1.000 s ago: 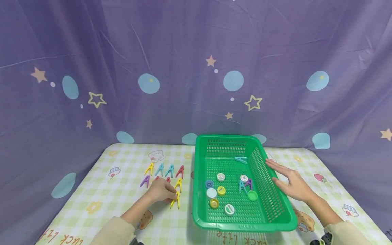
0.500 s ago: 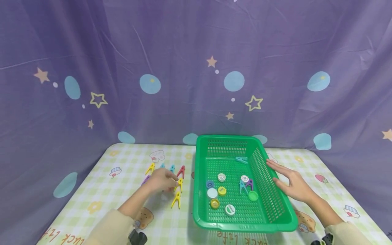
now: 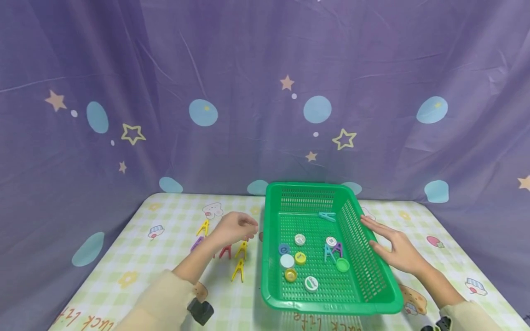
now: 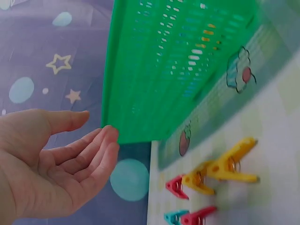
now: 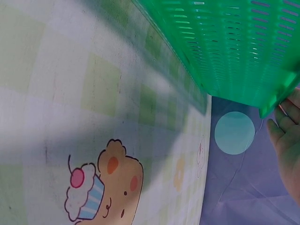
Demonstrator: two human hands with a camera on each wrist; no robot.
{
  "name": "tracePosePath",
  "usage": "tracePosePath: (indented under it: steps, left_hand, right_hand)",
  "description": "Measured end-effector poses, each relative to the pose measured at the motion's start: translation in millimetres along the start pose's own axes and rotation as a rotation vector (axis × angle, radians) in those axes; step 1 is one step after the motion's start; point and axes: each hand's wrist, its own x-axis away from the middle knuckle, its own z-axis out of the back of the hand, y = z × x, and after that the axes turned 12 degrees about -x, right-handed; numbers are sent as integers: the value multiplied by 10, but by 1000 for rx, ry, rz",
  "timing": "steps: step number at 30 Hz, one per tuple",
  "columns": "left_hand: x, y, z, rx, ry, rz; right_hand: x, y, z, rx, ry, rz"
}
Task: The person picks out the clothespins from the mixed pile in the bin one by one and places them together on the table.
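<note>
My left hand is raised over the back of a group of clothes pegs, its fingers loosely bent and holding nothing; the left wrist view confirms a gap between thumb and fingertips. Around it on the cloth are a yellow peg, a purple peg, a red peg and two more yellow pegs, the nearest one in front. The hand covers other pegs, among them a teal peg. My right hand rests with straight fingers on the right rim of a green basket.
Inside the basket lie several bottle caps, such as a white cap and a yellow cap, plus a purple peg and two teal pegs, one teal peg near the back. A purple curtain hangs behind the checked tablecloth.
My left hand has moved from the front yellow peg past the second one, away from me, and up towards the back row. The right hand and basket have stayed put.
</note>
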Motion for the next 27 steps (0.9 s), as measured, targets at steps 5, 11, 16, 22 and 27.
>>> tracePosePath:
  steps: [5, 11, 16, 22, 27]
  left_hand:
    - [-30, 170, -49, -23, 10, 26]
    - [-87, 348, -54, -75, 29, 48]
    - [-162, 473, -72, -96, 15, 15]
    - [-250, 670, -86, -85, -49, -31]
    - [-365, 832, -145, -33, -125, -19]
  right_hand:
    - [1, -7, 0, 20, 5, -5]
    - [-6, -32, -4, -6, 9, 6]
    - [-10, -41, 1, 1, 10, -9]
    - [-9, -35, -2, -6, 13, -4]
    - [-11, -34, -4, -25, 16, 12]
